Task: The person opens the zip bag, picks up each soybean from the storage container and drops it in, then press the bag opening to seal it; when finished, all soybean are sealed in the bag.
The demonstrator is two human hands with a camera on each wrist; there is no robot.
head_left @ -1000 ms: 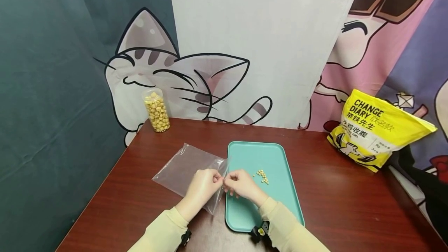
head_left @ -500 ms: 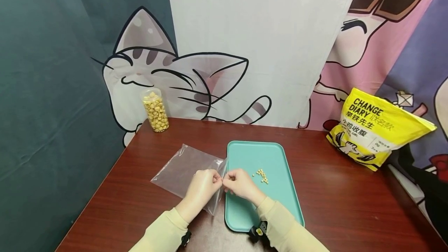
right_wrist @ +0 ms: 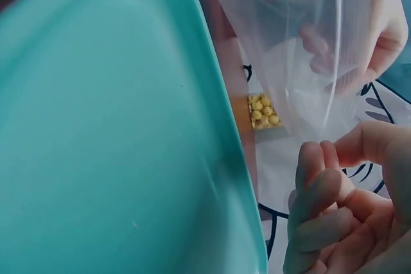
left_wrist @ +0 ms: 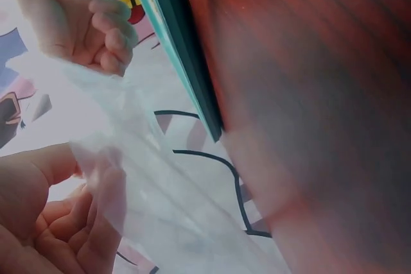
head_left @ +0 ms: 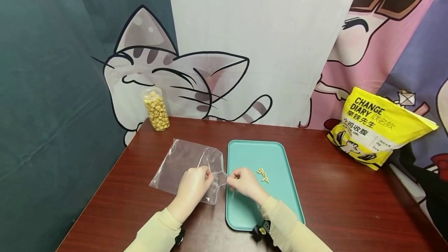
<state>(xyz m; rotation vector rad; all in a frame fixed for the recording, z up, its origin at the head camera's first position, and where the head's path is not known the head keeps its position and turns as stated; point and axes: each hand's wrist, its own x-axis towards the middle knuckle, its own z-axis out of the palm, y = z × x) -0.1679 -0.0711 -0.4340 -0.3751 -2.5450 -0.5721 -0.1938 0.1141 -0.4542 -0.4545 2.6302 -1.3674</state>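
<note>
A clear zip-lock bag (head_left: 183,156) lies on the table just left of the teal tray (head_left: 255,153), its mouth towards the tray. My left hand (head_left: 195,184) pinches one side of the mouth between thumb and fingers. With thumb and fingertips my right hand (head_left: 246,184) pinches the opposite side, over the tray's left rim. Between the hands the mouth is spread apart, and the right wrist view shows the bag (right_wrist: 298,49) with a gap inside. Small round yellow soybean-like pieces (head_left: 263,175) lie on the tray, right of my right hand.
A tall clear jar of yellow popcorn-like pieces (head_left: 157,112) stands at the back left corner of the brown table (head_left: 336,189). At the back right leans a big yellow printed bag (head_left: 378,127). Behind the table hangs a cartoon cat curtain (head_left: 227,81).
My hands have drawn apart, the left hand moving left and the right hand slightly right. The zip-lock bag's mouth has spread open between them. Tray, jar and yellow bag have stayed put.
</note>
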